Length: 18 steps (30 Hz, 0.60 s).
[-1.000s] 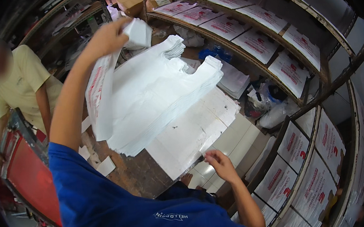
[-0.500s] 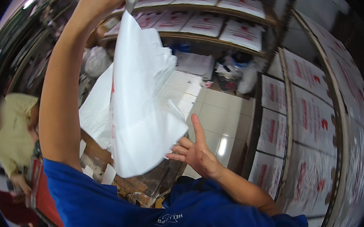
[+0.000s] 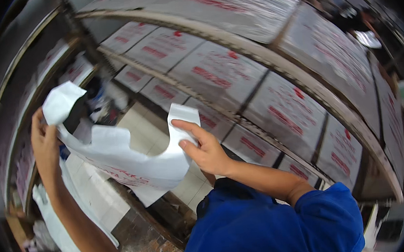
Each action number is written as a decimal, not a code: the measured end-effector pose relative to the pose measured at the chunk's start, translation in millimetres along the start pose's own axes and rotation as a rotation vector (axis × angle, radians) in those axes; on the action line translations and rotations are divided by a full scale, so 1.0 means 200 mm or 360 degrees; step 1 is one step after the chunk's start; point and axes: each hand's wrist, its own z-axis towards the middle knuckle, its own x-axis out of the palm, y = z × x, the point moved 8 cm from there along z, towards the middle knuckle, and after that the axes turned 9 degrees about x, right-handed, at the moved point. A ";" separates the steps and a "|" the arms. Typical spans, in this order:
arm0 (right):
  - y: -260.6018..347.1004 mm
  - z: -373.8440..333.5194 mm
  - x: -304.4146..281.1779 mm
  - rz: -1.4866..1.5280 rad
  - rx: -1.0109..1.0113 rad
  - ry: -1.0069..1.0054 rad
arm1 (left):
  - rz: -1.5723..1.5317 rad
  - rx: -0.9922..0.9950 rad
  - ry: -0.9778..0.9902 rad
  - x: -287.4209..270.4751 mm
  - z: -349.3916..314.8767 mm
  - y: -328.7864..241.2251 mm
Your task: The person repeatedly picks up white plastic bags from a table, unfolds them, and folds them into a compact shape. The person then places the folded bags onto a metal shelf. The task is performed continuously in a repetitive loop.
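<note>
A white plastic carrier bag with red print hangs between my hands, its cut-out top edge curving down in the middle. My left hand pinches the bag by one handle, and the handle's end flops above the fingers. At the other handle, my right hand is closed with thumb and forefinger on the plastic. Beneath my left forearm lie more white plastic sheets or bags.
Large metal racks run across the front and right, holding flat white sheets with red print. A dark worn tabletop is below me. Pale floor tiles show beyond the bag. Another person is at the far right.
My view has swung right toward the racks, and the person in yellow is out of sight. My left hand has come down from overhead. My right hand, open before, now grips the bag.
</note>
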 end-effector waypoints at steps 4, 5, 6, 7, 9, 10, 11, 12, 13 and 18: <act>0.09 -0.35 -0.36 -0.0558 -0.0179 -0.0267 | -0.0367 -0.0101 0.0139 0.52 -0.16 0.01; 0.09 -0.43 -0.44 -0.0608 -0.0158 -0.0355 | -0.0507 -0.0190 0.0222 0.66 -0.20 0.01; 0.08 -0.53 -0.53 -0.0654 -0.0126 -0.0419 | -0.0633 -0.0304 0.0300 0.81 -0.28 0.01; 0.05 -0.61 -0.61 -0.0745 -0.0124 -0.0482 | -0.0672 -0.0294 0.0334 0.94 -0.34 -0.02; 0.02 -0.78 -0.77 -0.0699 -0.0039 -0.0547 | -0.0623 -0.0322 0.0465 1.21 -0.46 -0.06; 0.00 -0.87 -0.86 -0.0676 0.0003 -0.0573 | -0.0638 -0.0311 0.0518 1.34 -0.52 -0.11; -0.01 -0.96 -0.95 -0.0690 0.0061 -0.0651 | -0.0711 -0.0287 0.0554 1.46 -0.58 -0.19; 0.01 -1.05 -1.03 -0.0765 0.0036 -0.0766 | -0.0788 -0.0265 0.0578 1.57 -0.63 -0.28; 0.02 -1.14 -1.12 -0.0841 0.0011 -0.0875 | -0.0864 -0.0248 0.0599 1.67 -0.68 -0.37; 0.10 -1.63 -1.66 -0.1069 0.0143 -0.1223 | -0.1026 -0.0379 0.0809 2.20 -0.96 -0.84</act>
